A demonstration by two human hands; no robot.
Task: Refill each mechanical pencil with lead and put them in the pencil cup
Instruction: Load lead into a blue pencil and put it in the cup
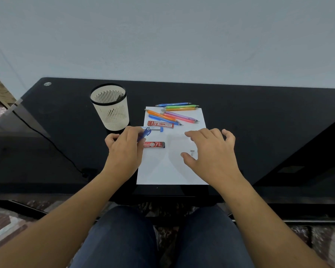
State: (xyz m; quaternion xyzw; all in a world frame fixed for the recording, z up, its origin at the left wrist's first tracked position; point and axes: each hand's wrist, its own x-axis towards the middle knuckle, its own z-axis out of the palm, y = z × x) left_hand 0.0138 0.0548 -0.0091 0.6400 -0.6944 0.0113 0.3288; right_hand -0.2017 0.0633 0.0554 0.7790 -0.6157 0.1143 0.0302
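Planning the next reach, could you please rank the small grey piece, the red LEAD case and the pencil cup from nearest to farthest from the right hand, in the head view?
From the right hand:
1. small grey piece, on the paper, by its thumb.
2. red LEAD case, at the paper's left edge.
3. pencil cup, far left.

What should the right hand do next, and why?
Probably lower the right hand and pinch the small grey piece on the paper: it lies just under that open hand, while the left hand holds the blue pencil.
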